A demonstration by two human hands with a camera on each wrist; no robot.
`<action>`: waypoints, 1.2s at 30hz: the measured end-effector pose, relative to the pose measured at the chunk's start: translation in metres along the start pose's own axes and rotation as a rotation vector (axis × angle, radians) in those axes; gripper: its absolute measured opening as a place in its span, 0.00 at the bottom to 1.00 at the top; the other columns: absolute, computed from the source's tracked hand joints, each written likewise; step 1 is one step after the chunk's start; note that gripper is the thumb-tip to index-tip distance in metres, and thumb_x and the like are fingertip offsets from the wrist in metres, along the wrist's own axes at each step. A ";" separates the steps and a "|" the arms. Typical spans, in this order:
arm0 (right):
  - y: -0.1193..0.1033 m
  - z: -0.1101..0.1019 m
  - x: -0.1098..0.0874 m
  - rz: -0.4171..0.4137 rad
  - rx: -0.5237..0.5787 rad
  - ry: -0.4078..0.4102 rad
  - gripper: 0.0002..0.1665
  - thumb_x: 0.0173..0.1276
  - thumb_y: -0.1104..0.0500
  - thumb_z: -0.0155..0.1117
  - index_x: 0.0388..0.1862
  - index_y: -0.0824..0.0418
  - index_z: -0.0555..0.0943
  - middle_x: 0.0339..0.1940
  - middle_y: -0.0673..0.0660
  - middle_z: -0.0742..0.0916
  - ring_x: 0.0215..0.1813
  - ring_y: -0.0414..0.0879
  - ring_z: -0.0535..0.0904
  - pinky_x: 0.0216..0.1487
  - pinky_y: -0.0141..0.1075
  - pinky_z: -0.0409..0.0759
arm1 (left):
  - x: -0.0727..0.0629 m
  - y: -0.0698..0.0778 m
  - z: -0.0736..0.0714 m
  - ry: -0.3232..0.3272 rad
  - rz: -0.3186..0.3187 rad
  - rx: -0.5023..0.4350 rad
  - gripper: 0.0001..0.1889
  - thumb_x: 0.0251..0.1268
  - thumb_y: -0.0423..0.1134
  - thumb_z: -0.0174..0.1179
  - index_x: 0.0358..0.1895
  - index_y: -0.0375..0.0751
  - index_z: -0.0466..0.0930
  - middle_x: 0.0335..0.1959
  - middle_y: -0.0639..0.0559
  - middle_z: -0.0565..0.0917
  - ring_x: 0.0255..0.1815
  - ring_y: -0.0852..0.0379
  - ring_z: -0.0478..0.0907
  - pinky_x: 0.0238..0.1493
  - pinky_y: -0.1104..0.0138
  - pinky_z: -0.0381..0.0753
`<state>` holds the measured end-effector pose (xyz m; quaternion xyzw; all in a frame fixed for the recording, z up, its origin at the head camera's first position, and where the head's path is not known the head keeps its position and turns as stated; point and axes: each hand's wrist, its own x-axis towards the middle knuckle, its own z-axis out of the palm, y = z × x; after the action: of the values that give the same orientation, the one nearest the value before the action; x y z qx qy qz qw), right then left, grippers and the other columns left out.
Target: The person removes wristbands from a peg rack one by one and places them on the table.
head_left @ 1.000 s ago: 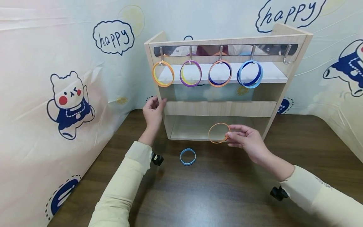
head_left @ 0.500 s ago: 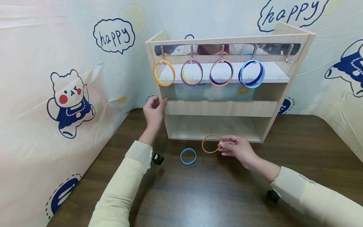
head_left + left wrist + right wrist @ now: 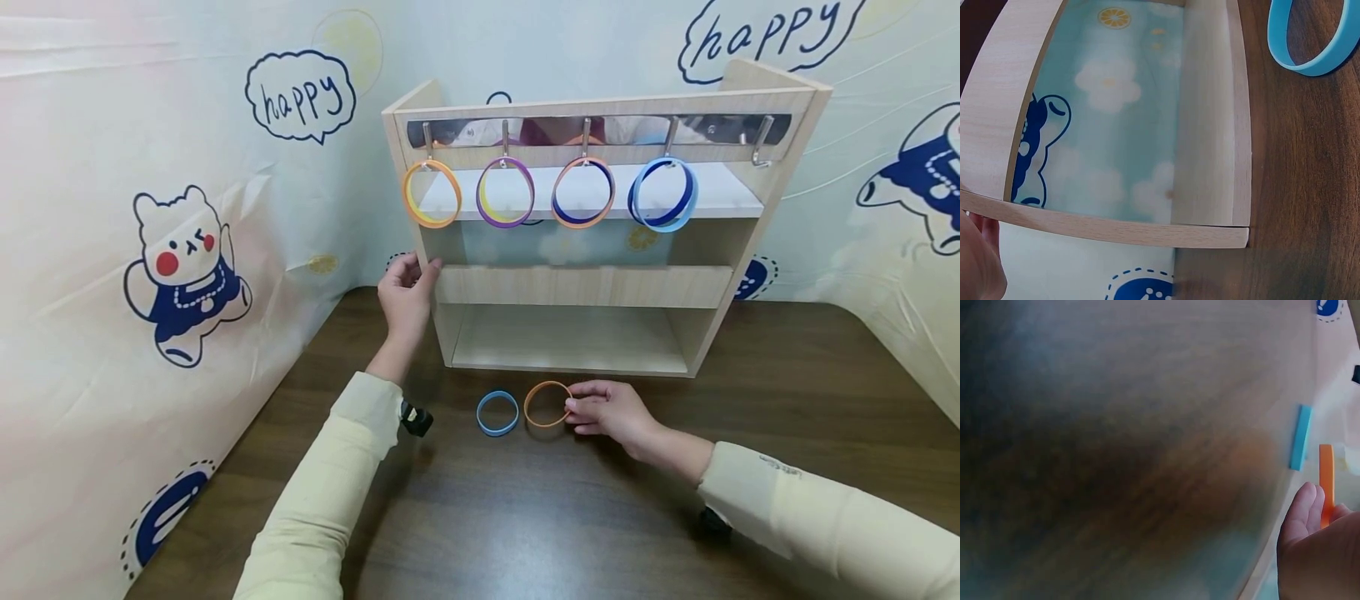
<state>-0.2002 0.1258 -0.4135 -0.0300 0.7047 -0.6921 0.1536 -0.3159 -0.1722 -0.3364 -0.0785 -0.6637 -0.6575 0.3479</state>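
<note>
My right hand (image 3: 611, 415) pinches an orange silicone wristband (image 3: 527, 406) by its right side, low over the table. In the right wrist view the orange band stands edge-on between thumb and fingers. Just left of it, a light-blue wristband (image 3: 480, 419) lies on the table. My left hand (image 3: 405, 304) grips the left side panel of a small wooden shelf (image 3: 585, 287), thumb at the front edge. Most of that hand is out of the left wrist view, where the light-blue band (image 3: 1305, 67) shows at the top right.
Pairs of bands hang from the shelf's hooks: a yellow-orange pair (image 3: 408, 207), a purple one (image 3: 532, 196) with yellow, an orange one (image 3: 611, 196) with navy, and blue ones (image 3: 688, 218). The rightmost hook (image 3: 761, 143) holds no band. Printed cloth (image 3: 225, 133) surrounds the brown table (image 3: 525, 517).
My right hand has moved down and left with the orange wristband, from in front of the lower shelf to beside the light-blue band. The left hand has stayed on the side panel.
</note>
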 end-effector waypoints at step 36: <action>0.014 0.010 0.007 0.019 -0.060 -0.009 0.22 0.67 0.70 0.63 0.56 0.80 0.72 0.36 0.64 0.87 0.36 0.48 0.85 0.36 0.38 0.83 | -0.011 0.035 0.000 -0.030 -0.019 -0.024 0.15 0.61 0.32 0.65 0.46 0.23 0.80 0.40 0.44 0.82 0.37 0.57 0.78 0.38 0.71 0.77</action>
<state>-0.2019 0.1147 -0.4284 -0.0311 0.7246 -0.6691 0.1623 -0.2880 -0.1643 -0.3137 -0.0862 -0.6617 -0.6672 0.3308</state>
